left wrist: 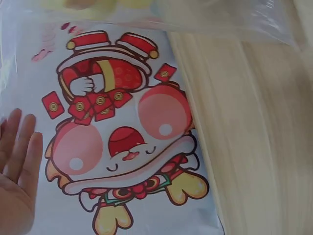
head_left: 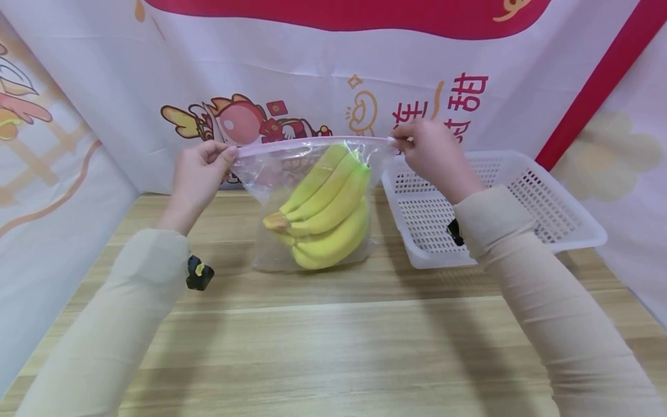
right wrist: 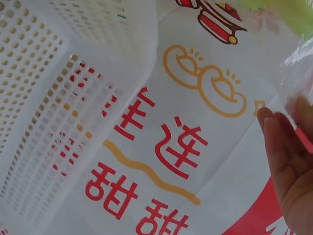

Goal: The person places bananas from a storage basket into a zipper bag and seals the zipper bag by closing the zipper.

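Observation:
A clear zip bag (head_left: 268,255) with a pink-edged top stands upright on the wooden table, and a bunch of yellow bananas (head_left: 328,214) lies inside it. At the top left corner, my left hand (head_left: 200,174) pinches the bag's edge between thumb and fingers. My right hand (head_left: 435,153) pinches the opposite top corner, so the top edge is stretched nearly straight between them. In the right wrist view, the fingers of the right hand (right wrist: 288,161) show beside the pink strip. Only part of the left hand (left wrist: 19,171) appears in the left wrist view.
A white perforated plastic basket (head_left: 417,258) stands on the table at the right, partly behind the right forearm. Behind the bag hangs a printed cloth (head_left: 312,75) with red lettering and cartoon figures. The wooden tabletop (head_left: 333,353) stretches toward me.

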`<action>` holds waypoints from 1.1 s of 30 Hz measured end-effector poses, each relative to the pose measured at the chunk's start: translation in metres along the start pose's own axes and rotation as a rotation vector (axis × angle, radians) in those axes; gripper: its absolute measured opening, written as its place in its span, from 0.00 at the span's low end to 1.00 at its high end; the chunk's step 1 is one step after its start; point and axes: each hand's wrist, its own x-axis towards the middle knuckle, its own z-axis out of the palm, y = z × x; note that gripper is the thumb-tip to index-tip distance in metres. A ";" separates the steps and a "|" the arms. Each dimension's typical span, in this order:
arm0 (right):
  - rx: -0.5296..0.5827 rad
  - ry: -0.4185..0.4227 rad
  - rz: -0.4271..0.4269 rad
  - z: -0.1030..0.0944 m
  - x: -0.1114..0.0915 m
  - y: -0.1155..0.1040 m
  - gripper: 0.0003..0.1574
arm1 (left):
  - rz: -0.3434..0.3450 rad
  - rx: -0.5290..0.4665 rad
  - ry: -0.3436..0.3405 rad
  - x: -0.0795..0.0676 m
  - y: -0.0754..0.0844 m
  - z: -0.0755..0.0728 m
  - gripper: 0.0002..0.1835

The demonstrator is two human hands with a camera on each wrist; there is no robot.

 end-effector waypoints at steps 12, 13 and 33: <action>0.173 0.014 0.139 0.037 -0.009 -0.011 0.18 | -0.152 -0.198 -0.116 -0.011 -0.015 0.023 0.29; 0.183 0.007 0.146 0.041 -0.009 -0.010 0.18 | -0.158 -0.204 -0.134 -0.013 -0.016 0.027 0.31; 0.320 -0.145 0.264 0.076 -0.014 -0.027 0.32 | -0.119 -0.099 -0.323 -0.027 -0.038 0.073 0.24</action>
